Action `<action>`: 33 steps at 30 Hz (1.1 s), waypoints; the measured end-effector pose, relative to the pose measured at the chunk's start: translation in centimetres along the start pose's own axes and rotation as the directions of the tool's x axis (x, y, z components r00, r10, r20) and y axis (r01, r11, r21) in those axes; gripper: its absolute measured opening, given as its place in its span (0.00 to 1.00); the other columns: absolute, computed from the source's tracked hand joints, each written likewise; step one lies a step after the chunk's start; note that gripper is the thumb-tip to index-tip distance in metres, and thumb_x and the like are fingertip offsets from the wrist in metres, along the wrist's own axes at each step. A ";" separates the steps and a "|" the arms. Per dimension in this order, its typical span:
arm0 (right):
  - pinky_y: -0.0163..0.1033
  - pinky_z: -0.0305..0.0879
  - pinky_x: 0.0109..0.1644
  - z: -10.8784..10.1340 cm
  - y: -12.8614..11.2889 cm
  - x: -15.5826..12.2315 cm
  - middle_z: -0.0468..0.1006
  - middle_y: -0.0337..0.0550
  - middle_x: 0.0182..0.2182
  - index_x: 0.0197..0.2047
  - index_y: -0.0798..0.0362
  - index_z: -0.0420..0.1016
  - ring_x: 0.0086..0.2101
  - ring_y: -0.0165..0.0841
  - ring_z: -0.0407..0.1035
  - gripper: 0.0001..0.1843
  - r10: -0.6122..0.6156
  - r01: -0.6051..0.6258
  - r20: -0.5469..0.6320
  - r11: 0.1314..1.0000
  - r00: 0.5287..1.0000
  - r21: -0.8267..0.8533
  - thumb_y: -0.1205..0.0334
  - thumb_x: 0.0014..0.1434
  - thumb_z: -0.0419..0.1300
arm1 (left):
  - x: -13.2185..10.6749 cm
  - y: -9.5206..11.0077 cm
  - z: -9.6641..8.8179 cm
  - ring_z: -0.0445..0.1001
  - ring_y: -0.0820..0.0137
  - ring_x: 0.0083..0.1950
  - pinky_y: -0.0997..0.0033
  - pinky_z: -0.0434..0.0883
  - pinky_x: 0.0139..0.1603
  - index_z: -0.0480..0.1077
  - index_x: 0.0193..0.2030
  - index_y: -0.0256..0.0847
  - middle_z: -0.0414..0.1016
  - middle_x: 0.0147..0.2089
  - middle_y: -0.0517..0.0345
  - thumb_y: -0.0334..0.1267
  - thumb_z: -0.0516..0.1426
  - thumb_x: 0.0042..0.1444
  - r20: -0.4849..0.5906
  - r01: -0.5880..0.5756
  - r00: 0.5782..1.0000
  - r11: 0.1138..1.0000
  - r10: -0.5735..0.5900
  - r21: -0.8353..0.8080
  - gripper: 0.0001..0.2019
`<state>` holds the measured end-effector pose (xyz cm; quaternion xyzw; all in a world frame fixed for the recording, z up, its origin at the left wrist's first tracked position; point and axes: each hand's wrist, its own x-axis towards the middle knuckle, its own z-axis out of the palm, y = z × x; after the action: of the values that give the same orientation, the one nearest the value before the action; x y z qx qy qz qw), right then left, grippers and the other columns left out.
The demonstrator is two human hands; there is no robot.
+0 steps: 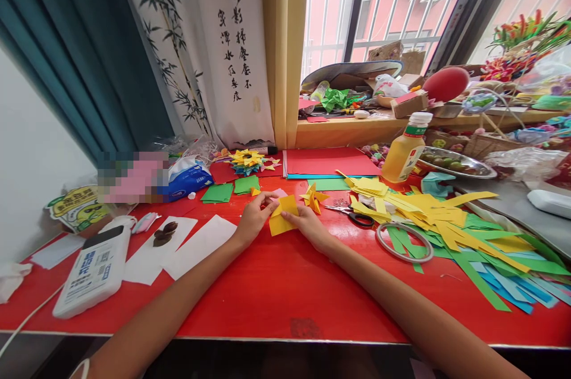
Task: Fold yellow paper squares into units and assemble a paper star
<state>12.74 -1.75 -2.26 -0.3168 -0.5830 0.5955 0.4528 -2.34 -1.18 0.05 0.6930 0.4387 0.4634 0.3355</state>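
Both hands grip one square of yellow paper (282, 225) above the red table. My left hand (255, 218) is closed on its left edge, with the fingertips at the upper corner. On the other side my right hand (310, 225) pinches the right edge, its thumb lying over the front. Just behind the hands stands a folded yellow paper piece (314, 197). Scissors with black handles (360, 219) lie to the right of it. Green paper squares (217, 193) rest beyond my left hand, near a yellow and blue folded paper ring (247, 161).
Yellow paper strips (414, 212) and green strips spread over the right side, beside a grey ring (405, 242). A juice bottle (404, 150) stands behind them. Red sheets (330, 162) are stacked at the back. White paper (200, 245) and a white box (93, 275) lie at the left.
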 end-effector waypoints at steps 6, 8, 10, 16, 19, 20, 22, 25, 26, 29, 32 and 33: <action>0.36 0.62 0.35 0.1 -0.1 -0.1 0.74 0.43 0.31 0.38 0.57 0.70 0.30 0.33 0.68 0.17 0.011 -0.011 -0.001 1.000 1.000 0.016 0.54 0.48 0.58 | 0.0 0.0 0.0 0.65 0.73 0.32 0.76 0.63 0.34 0.66 0.42 0.40 0.65 0.29 0.60 0.42 0.52 0.50 0.001 -0.013 1.000 1.000 0.013 0.015 0.14; 0.35 0.61 0.34 0.1 -0.2 -0.1 0.74 0.43 0.30 0.37 0.57 0.71 0.30 0.33 0.68 0.16 0.021 -0.021 -0.008 1.000 1.000 0.014 0.54 0.48 0.58 | 0.0 0.0 0.0 0.65 0.74 0.32 0.76 0.63 0.34 0.66 0.42 0.40 0.65 0.29 0.61 0.43 0.52 0.50 0.000 -0.022 1.000 0.999 0.022 0.023 0.14; 0.35 0.61 0.33 0.1 -0.2 -0.1 0.74 0.43 0.30 0.37 0.57 0.71 0.29 0.33 0.68 0.17 0.036 -0.036 -0.009 0.999 0.999 0.021 0.54 0.47 0.59 | 0.0 0.0 0.0 0.65 0.73 0.32 0.76 0.63 0.35 0.66 0.41 0.40 0.66 0.29 0.60 0.43 0.52 0.50 0.000 -0.030 1.000 0.999 0.030 0.032 0.14; 0.36 0.62 0.34 0.1 -0.3 -0.2 0.74 0.43 0.32 0.39 0.56 0.69 0.30 0.33 0.68 0.19 0.038 -0.039 0.020 0.997 0.999 0.064 0.52 0.48 0.58 | 0.0 0.0 0.0 0.66 0.72 0.33 0.75 0.64 0.35 0.66 0.42 0.41 0.67 0.30 0.60 0.42 0.51 0.50 0.007 -0.032 0.999 0.998 0.032 0.047 0.14; 0.36 0.62 0.35 0.1 -0.4 -0.2 0.74 0.43 0.32 0.38 0.56 0.70 0.31 0.34 0.68 0.19 0.051 -0.051 0.010 0.997 0.999 0.050 0.50 0.48 0.57 | -0.1 0.1 -0.1 0.67 0.72 0.34 0.75 0.64 0.36 0.67 0.43 0.42 0.68 0.31 0.60 0.41 0.51 0.50 0.007 -0.034 0.999 0.998 0.034 0.060 0.13; 0.36 0.62 0.35 0.2 -0.5 -0.2 0.74 0.43 0.32 0.37 0.55 0.70 0.31 0.34 0.68 0.19 0.057 -0.058 0.008 0.997 0.998 0.043 0.49 0.48 0.56 | -0.1 0.2 -0.1 0.67 0.72 0.34 0.75 0.64 0.36 0.67 0.43 0.42 0.68 0.31 0.59 0.41 0.51 0.50 0.008 -0.036 0.999 0.997 0.035 0.063 0.13; 0.36 0.62 0.35 0.2 -0.6 -0.2 0.74 0.43 0.32 0.37 0.55 0.70 0.31 0.34 0.68 0.19 0.064 -0.064 0.009 0.997 0.998 0.034 0.49 0.48 0.56 | -0.1 0.3 -0.1 0.67 0.71 0.35 0.75 0.64 0.36 0.67 0.43 0.42 0.68 0.31 0.59 0.41 0.51 0.50 0.010 -0.039 0.999 0.997 0.038 0.067 0.13; 0.35 0.62 0.35 0.2 -0.6 -0.2 0.74 0.43 0.32 0.37 0.55 0.70 0.31 0.33 0.68 0.19 0.068 -0.068 0.012 0.997 0.998 0.037 0.48 0.49 0.55 | -0.1 0.3 -0.1 0.67 0.71 0.34 0.75 0.64 0.35 0.67 0.43 0.42 0.68 0.31 0.59 0.42 0.51 0.51 0.012 -0.044 0.999 0.996 0.043 0.083 0.14; 0.35 0.62 0.35 0.2 -0.5 -0.2 0.74 0.43 0.31 0.37 0.55 0.70 0.31 0.33 0.68 0.18 0.068 -0.069 0.011 0.997 0.998 0.038 0.48 0.49 0.55 | -0.2 0.3 -0.1 0.67 0.71 0.34 0.75 0.64 0.35 0.67 0.43 0.42 0.68 0.31 0.59 0.42 0.51 0.51 0.011 -0.048 0.999 0.995 0.047 0.093 0.14; 0.35 0.62 0.34 0.0 -0.3 -0.1 0.74 0.42 0.30 0.36 0.55 0.70 0.30 0.32 0.67 0.18 0.063 -0.063 0.000 0.997 0.998 0.038 0.49 0.50 0.54 | -0.2 0.3 -0.1 0.67 0.71 0.35 0.75 0.64 0.35 0.66 0.43 0.42 0.68 0.31 0.59 0.42 0.50 0.51 0.015 -0.063 0.998 0.992 0.062 0.113 0.14; 0.36 0.62 0.35 0.0 -0.1 -0.1 0.73 0.42 0.29 0.36 0.55 0.70 0.29 0.32 0.67 0.17 0.052 -0.052 -0.005 0.998 0.999 0.041 0.49 0.50 0.54 | -0.2 0.4 -0.1 0.68 0.71 0.36 0.75 0.63 0.35 0.66 0.43 0.42 0.69 0.32 0.59 0.42 0.50 0.52 0.022 -0.080 0.997 0.988 0.078 0.130 0.13; 0.37 0.62 0.35 0.0 -0.2 -0.1 0.73 0.42 0.29 0.35 0.55 0.70 0.29 0.32 0.67 0.17 0.052 -0.052 -0.005 0.998 0.999 0.046 0.49 0.50 0.54 | -0.2 0.4 -0.1 0.68 0.71 0.36 0.75 0.63 0.36 0.66 0.43 0.42 0.69 0.32 0.59 0.42 0.50 0.52 0.023 -0.086 0.996 0.986 0.084 0.140 0.13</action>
<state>12.81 -1.86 -2.11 -0.3233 -0.5594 0.6193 0.4461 -2.34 -1.56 0.38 0.7369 0.4377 0.4392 0.2691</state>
